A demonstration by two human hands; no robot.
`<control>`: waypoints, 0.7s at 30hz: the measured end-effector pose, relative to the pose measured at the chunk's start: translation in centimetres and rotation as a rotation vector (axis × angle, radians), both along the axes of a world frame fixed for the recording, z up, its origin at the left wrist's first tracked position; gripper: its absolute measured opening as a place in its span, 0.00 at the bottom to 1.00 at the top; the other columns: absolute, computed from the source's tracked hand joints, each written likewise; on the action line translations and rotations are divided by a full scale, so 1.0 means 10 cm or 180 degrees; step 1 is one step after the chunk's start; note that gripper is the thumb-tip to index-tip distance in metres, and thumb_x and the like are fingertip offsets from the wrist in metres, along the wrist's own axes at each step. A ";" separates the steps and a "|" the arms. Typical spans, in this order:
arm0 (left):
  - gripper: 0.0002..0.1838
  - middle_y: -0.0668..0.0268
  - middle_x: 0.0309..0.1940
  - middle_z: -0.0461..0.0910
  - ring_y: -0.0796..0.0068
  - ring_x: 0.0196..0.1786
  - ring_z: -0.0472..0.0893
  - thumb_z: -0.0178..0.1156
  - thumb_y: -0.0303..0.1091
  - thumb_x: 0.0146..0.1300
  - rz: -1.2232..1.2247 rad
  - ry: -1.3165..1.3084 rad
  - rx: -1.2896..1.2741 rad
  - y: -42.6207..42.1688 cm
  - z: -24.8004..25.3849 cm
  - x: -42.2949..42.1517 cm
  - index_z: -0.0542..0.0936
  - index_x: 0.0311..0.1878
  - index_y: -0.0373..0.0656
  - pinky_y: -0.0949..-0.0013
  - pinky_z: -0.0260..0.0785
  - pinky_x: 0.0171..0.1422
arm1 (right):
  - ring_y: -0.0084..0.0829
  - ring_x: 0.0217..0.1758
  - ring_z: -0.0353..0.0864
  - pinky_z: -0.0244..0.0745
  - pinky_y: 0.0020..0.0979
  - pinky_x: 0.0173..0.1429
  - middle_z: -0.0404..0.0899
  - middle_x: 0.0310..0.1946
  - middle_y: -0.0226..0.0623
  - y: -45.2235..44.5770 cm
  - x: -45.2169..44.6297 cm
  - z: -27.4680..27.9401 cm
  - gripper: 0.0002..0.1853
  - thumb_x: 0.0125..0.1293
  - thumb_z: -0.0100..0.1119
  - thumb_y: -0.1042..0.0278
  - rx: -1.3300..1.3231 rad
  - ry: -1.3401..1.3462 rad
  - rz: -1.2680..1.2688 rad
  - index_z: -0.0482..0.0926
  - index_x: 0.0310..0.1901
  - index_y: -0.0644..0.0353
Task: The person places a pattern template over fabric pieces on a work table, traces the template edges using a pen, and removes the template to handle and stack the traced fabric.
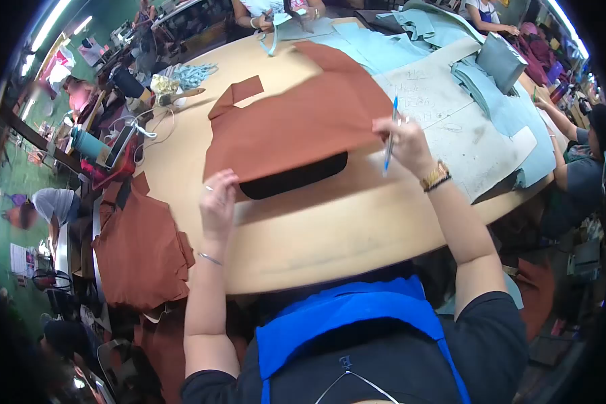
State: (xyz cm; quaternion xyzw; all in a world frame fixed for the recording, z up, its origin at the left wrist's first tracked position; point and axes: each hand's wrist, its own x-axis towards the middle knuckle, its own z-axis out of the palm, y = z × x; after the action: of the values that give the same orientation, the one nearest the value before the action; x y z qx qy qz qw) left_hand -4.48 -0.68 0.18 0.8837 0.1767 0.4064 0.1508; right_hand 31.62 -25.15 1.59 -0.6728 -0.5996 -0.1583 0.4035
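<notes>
Pinches the near left corner of a rust-brown fabric piece (296,124) between the thumb and fingertips of the left hand (217,202). Grasps a blue pen (388,151), tip down and slightly tilted, in the fingers of the right hand (407,145), and with the same fingertips takes hold of the fabric's near right corner. Stretches the fabric between both hands over the middle of a pale wooden table (330,236), with a narrow flap on the left and a broader one reaching toward the far edge. Lifts the fabric's near side a little clear of the table, above a soft shadow. Reveals beneath that side part of a black panel (296,178) with rounded corners, otherwise covered; impossible to tell its material. Wears a thin bangle (210,258), a gold-coloured wristband (435,176) and a bright blue apron (350,313), facing the table's near edge. Toward the right edge, a large pale paper sheet (434,121) with handwriting, partly under light blue pieces (505,108). At the far edge, a co-worker's hand (266,24) with a light blue strip (271,44). Toward the far left edge, a bundle of light blue strips (192,74). At the left edge, a pile of rust-brown pieces (141,249).
</notes>
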 end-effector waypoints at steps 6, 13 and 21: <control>0.05 0.56 0.45 0.83 0.57 0.50 0.83 0.63 0.22 0.62 -0.0101 0.0690 -0.0805 -0.62 -0.25 -0.38 0.83 0.41 0.38 0.61 0.77 0.53 | 0.37 0.45 0.84 0.73 0.40 0.57 0.88 0.37 0.30 -0.74 -0.51 -0.30 0.12 0.48 0.67 0.79 -0.0841 -0.0148 -0.0152 0.83 0.36 0.54; 0.05 0.60 0.44 0.83 0.56 0.50 0.82 0.67 0.26 0.58 -0.0136 0.0986 -0.0466 -1.11 -0.19 -0.74 0.84 0.38 0.42 0.56 0.74 0.56 | 0.36 0.47 0.83 0.71 0.39 0.61 0.88 0.38 0.34 -1.39 -0.79 -0.26 0.10 0.51 0.67 0.79 -0.0951 0.0092 -0.0278 0.83 0.36 0.58; 0.07 0.65 0.44 0.83 0.59 0.50 0.81 0.69 0.27 0.55 0.0054 0.0878 -0.0441 -1.39 -0.28 -0.97 0.85 0.39 0.46 0.57 0.72 0.58 | 0.40 0.71 0.66 0.63 0.37 0.72 0.65 0.70 0.47 -2.36 0.42 -0.66 0.38 0.65 0.70 0.66 0.1260 0.2223 -0.2842 0.60 0.71 0.64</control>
State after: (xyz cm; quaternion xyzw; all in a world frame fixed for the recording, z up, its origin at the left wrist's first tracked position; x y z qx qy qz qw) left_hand -14.20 -14.59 -2.61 0.9170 0.2308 0.2693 0.1823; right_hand 35.78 -48.75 -5.01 -0.7839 -0.0500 -0.1908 0.5887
